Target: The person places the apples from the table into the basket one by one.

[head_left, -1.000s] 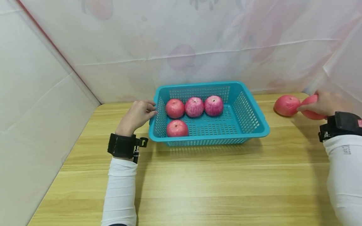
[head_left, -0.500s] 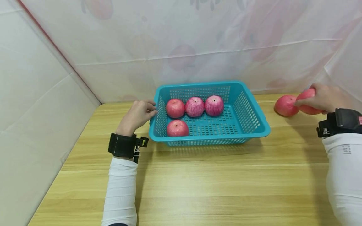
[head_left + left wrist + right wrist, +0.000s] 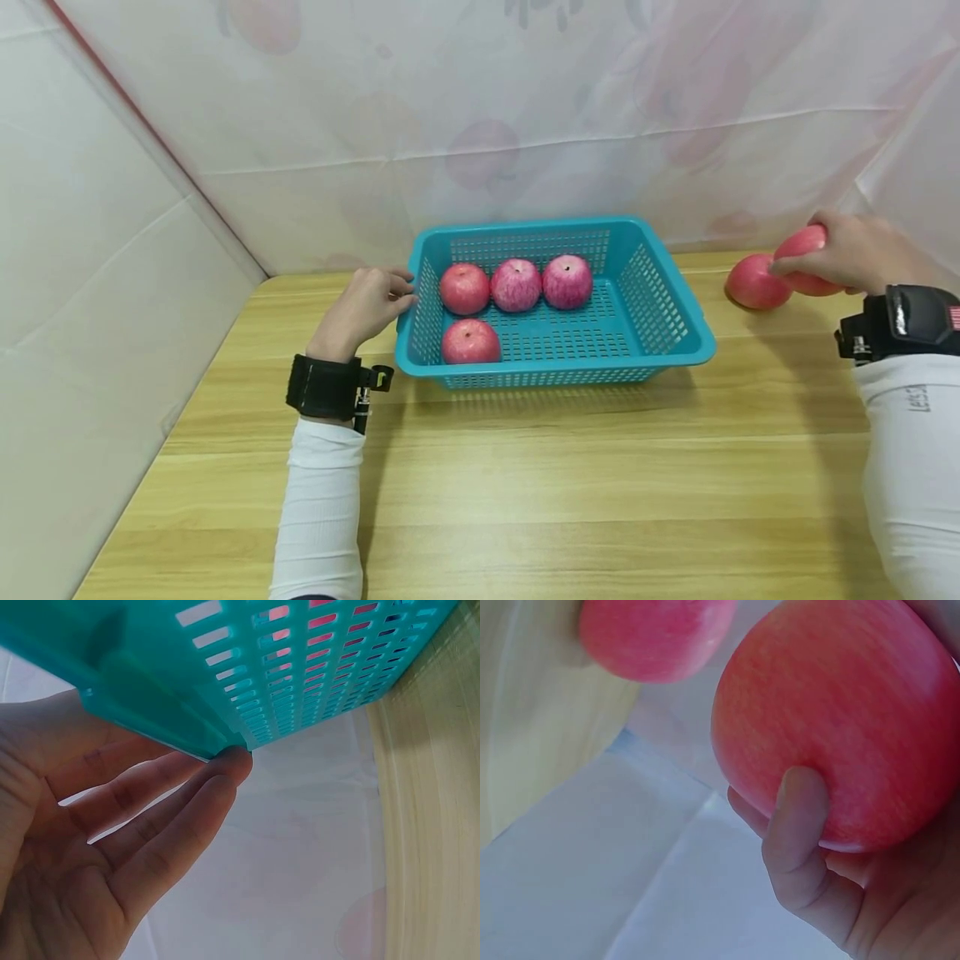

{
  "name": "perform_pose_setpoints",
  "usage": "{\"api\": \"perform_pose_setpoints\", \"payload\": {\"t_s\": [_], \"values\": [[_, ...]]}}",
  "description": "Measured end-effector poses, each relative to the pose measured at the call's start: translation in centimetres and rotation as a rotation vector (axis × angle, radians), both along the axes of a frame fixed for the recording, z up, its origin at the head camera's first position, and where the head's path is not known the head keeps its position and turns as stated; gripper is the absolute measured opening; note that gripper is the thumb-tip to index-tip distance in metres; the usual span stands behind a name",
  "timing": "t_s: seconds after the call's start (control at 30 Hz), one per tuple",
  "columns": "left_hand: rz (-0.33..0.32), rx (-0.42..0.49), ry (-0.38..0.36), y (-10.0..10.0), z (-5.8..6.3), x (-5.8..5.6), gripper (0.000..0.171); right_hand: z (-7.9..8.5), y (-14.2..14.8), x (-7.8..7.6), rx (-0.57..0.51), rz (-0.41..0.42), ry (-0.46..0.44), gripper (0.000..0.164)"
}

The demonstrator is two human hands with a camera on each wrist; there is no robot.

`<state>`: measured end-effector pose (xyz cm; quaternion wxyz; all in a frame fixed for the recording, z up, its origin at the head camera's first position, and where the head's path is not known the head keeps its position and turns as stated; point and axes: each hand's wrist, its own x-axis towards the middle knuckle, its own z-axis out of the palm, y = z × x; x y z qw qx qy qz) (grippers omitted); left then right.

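- Plainly, the right hand (image 3: pixel 870 254) is wrapped around a red apple (image 3: pixel 840 705), at the right of the head frame.
- Seen from the right wrist, the red apple fills the upper right: round and smooth, pinkish red with faint streaks and a soft sheen, a fingertip pressed to its skin.
- A loose apple (image 3: pixel 756 282), rosy pink, lies on the table (image 3: pixel 525 500) near it; the right wrist frame shows a gap between the two.
- The left hand (image 3: pixel 363 304) lightly holds the left rim of a blue basket (image 3: pixel 555 364) in mid-frame.
- Three apples sit along the basket's upper left: a plain red one (image 3: pixel 464 290), a streaky pink one (image 3: pixel 515 287) and a darker purple-pink one (image 3: pixel 567 285).
- Below them is a speckled apple (image 3: pixel 471 343), partly hidden by the front rim.
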<state>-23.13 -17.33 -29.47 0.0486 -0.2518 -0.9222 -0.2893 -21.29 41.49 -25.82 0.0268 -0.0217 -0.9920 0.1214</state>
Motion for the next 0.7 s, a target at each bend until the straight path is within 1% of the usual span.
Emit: {"api": "perform_pose_setpoints", "payload": {"t_s": [0.1, 0.23, 0.5, 0.7], "values": [[0.001, -0.001, -0.001, 0.0, 0.0, 0.0, 0.020, 0.4, -0.6, -0.2, 0.010, 0.001, 0.016, 0.073], [0.004, -0.001, 0.000, 0.0, 0.0, 0.1, 0.020, 1.0, -1.3, -0.2, 0.016, 0.015, 0.026, 0.069], [0.009, -0.003, -0.007, 0.0, -0.1, 0.0, 0.020, 2.0, -2.7, -0.2, -0.011, 0.016, 0.039, 0.067], [0.007, -0.006, -0.005, 0.0, -0.1, 0.0, 0.020, 2.5, -3.6, 0.0, -0.014, 0.025, 0.060, 0.064]]}}
